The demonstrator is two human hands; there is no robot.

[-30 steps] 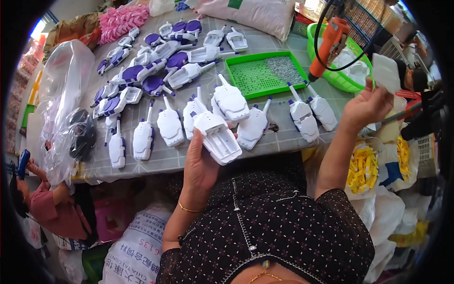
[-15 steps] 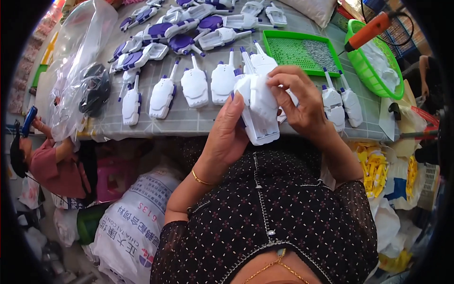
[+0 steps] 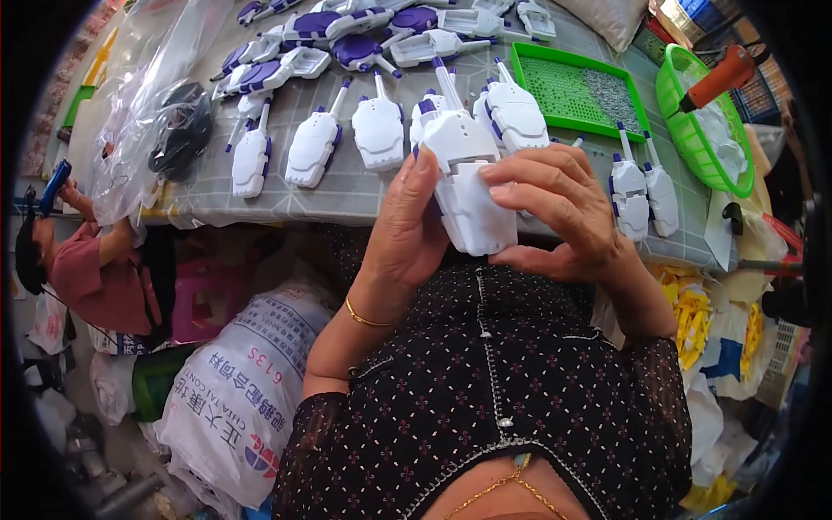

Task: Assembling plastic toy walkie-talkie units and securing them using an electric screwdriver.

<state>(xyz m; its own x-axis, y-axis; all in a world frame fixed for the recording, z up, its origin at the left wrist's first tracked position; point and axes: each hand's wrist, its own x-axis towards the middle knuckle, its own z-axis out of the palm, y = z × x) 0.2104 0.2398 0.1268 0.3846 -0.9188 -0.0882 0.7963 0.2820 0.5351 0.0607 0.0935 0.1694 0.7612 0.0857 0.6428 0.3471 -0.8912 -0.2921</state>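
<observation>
Here, at the centre of the frame, both hands hold one white toy [image 3: 472,186] upright above the near table [image 3: 347,192] edge. The left hand [image 3: 412,230] grips its left side, thumb up along the casing. The right hand [image 3: 555,208] wraps the right side, fingers [image 3: 520,173] curled across the front. The toy's thin antenna points up toward the upper centre.

Behind it, on the grey cloth, lie rows of similar white toys [image 3: 379,130], some with purple parts [image 3: 260,74] toward the upper left. A green tray [image 3: 576,91] sits upper right of centre, with a green basket [image 3: 698,130] further right and an orange tool [image 3: 724,74] over it. Two more toys [image 3: 641,186] lie right of the hands. A clear bag [image 3: 160,130] with dark pieces fills the upper left. A printed sack [image 3: 234,390] stands at lower left, and another person [image 3: 82,260] in red sits at the left edge.

Compared with half a second ago, the hands sit slightly nearer the camera, the grip unchanged.

The hands cover much of the toy's sides, and its lower end may be open or closed; that is hard to judge. The basket's contents are blurred.
</observation>
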